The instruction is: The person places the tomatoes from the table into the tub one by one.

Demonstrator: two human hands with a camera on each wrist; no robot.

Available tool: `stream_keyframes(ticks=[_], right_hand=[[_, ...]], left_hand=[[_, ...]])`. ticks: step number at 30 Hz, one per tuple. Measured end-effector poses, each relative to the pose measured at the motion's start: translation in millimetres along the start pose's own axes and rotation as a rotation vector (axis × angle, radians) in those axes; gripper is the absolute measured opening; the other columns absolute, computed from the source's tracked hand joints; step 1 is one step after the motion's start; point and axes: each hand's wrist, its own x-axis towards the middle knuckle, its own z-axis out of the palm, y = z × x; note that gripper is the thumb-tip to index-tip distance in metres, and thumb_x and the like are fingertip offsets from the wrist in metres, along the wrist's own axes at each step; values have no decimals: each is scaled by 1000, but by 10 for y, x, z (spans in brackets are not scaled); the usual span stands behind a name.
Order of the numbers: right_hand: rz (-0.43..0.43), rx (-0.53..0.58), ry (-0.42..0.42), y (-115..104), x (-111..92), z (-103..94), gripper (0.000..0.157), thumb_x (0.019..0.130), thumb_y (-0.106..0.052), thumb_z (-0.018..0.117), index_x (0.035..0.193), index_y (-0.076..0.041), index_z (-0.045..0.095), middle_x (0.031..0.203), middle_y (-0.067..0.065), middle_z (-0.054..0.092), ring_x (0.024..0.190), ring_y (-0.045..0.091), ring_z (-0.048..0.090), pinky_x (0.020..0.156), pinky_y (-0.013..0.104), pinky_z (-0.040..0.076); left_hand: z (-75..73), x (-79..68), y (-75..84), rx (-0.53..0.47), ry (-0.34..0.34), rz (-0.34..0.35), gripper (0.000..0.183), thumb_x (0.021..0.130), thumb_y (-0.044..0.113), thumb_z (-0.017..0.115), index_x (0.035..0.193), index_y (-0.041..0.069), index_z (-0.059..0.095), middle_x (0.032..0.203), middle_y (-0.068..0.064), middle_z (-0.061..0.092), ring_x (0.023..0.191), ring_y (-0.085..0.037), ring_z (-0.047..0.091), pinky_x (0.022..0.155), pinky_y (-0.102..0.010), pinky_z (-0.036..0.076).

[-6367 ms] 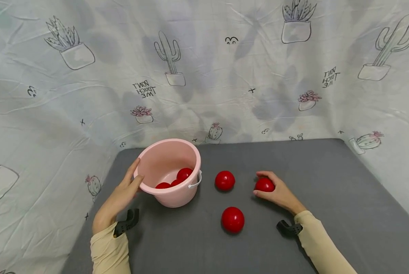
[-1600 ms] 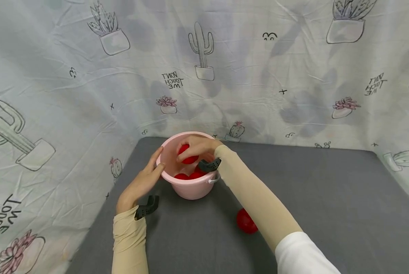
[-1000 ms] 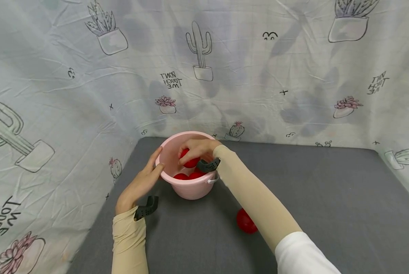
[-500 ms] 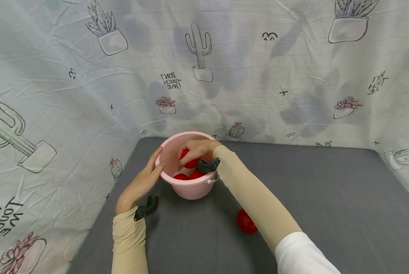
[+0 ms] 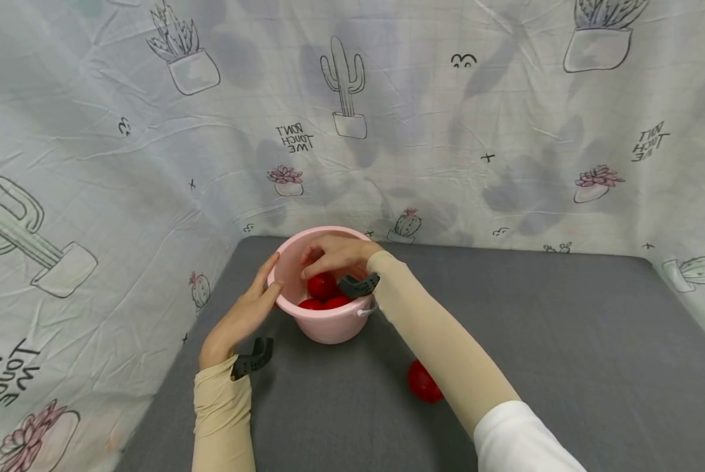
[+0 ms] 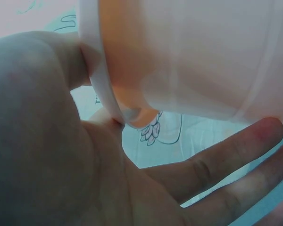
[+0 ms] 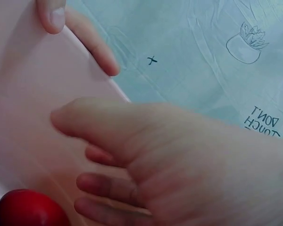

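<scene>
A pink bucket (image 5: 331, 328) stands on the dark grey table, several red balls inside it. My left hand (image 5: 243, 318) holds its left rim, the thumb hooked over the edge and the other fingers lying along the outer wall, as the left wrist view shows. My right hand (image 5: 336, 254) is inside the bucket's mouth, fingers loosely bent with nothing between them. Just below it lies a glossy red ball (image 5: 322, 286), apart from the fingertips. In the right wrist view a red ball (image 7: 30, 209) shows at lower left, below the fingers.
One more red ball (image 5: 424, 381) rests on the table (image 5: 565, 341), partly covered by the right forearm. A white handle (image 5: 367, 311) hangs at the bucket's right side. Behind the table hangs a cactus-print cloth (image 5: 423, 131).
First my right hand gripped a ball on the table at right; later it held a ball inside the bucket. Now it has let go and lifted slightly. The left hand stays on the rim.
</scene>
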Motion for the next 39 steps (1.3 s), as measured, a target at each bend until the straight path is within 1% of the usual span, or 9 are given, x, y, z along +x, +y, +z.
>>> stream_keyframes(ticks=[3, 8, 13, 15, 19, 24, 29, 33, 39], right_hand=[[-30, 33, 5, -14, -8, 6, 40, 91, -20, 73, 126, -7, 58, 124, 13, 62, 127, 44, 55, 106, 57, 48], [-73, 59, -10, -27, -36, 30, 35, 95, -21, 68, 126, -6, 59, 132, 23, 57, 128, 47, 52, 108, 60, 45], [-85, 68, 43, -12, -71, 46, 37, 95, -29, 69, 127, -14, 60, 134, 16, 59, 129, 42, 53, 108, 58, 46], [-140, 63, 93, -23, -87, 25, 38, 96, -33, 67, 130, -17, 61, 133, 12, 61, 128, 38, 56, 108, 55, 47], [-332, 114, 164, -64, -224, -37, 41, 102, -33, 58, 138, -14, 57, 136, 16, 62, 128, 38, 59, 112, 52, 45], [-520, 213, 237, -65, -732, -158, 43, 103, -29, 55, 140, -7, 56, 134, 19, 63, 126, 36, 61, 111, 48, 47], [-641, 280, 311, 237, -1358, -252, 41, 105, -31, 51, 139, -8, 56, 130, 11, 64, 124, 25, 61, 109, 41, 48], [-624, 301, 345, 645, -1765, -149, 37, 108, -26, 41, 138, -10, 55, 132, 7, 62, 124, 21, 60, 107, 40, 49], [-583, 345, 320, 1257, -2038, 179, 42, 109, -18, 33, 141, 5, 47, 136, 10, 59, 126, 21, 59, 110, 36, 47]], left_hand=[[-6, -5, -8, -4, 4, -3, 63, 107, 55, 34, 159, 51, -2, 169, -12, 21, 143, -42, 45, 114, -71, 28], [-9, -17, -23, -8, -5, -7, 64, 106, 57, 34, 159, 51, -3, 171, -10, 15, 147, -42, 39, 115, -72, 27], [13, -44, -14, -13, -22, -1, 65, 107, 54, 34, 161, 46, -2, 170, -13, 15, 145, -43, 42, 114, -70, 30], [21, -40, -19, -17, -18, -5, 65, 107, 53, 33, 161, 46, -2, 169, -15, 20, 142, -42, 47, 114, -68, 32], [25, -43, -39, -8, -12, -10, 65, 107, 52, 33, 161, 44, -2, 168, -16, 22, 139, -42, 50, 113, -67, 34], [-19, -55, -18, -9, -8, 25, 65, 108, 51, 34, 161, 44, -2, 165, -18, 29, 136, -42, 53, 113, -68, 34], [-45, -50, 14, -7, 5, 23, 65, 107, 51, 34, 160, 47, -3, 156, -19, 43, 131, -38, 58, 112, -70, 32], [-43, -51, 17, -5, -9, 19, 65, 107, 50, 33, 161, 46, -4, 160, -19, 37, 131, -39, 57, 112, -71, 32], [-16, -37, -17, -7, -19, 30, 65, 108, 50, 33, 161, 46, -5, 167, -18, 22, 135, -42, 53, 113, -71, 31]])
